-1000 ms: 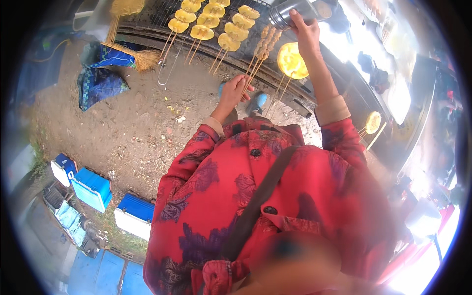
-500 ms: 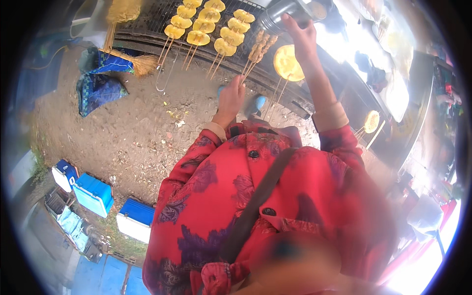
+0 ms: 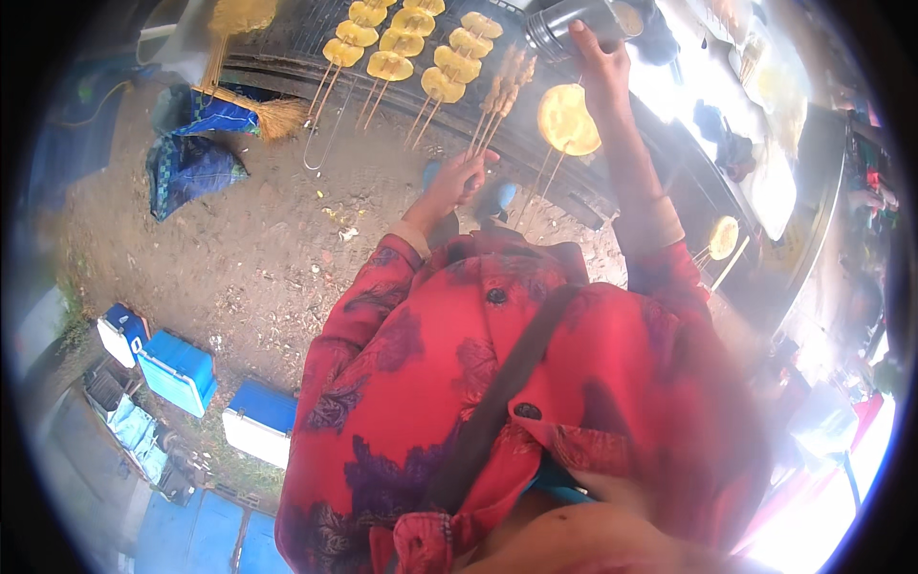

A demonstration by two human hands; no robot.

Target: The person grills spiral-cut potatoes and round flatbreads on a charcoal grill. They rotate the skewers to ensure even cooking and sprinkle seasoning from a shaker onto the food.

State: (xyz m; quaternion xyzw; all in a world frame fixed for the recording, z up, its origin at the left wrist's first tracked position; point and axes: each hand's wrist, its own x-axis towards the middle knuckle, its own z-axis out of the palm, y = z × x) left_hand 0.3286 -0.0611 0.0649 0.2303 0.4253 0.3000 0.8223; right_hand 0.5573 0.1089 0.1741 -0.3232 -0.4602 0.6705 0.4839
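the left hand has its grip closed on the ends of the thin skewer sticks, which run up onto the grill. the right hand grasps a dark metal shaker, just above the round yellow cake.

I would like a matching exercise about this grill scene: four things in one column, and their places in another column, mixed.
Things:
1. dark metal can
2. round yellow flat cake on a stick
3. straw broom
4. blue cooler boxes

Places:
A. on the ground, lower left
B. at the right hand's fingertips
C. lying beside blue cloth
D. at the grill's edge, below the right hand

Pairs: 1-B, 2-D, 3-C, 4-A
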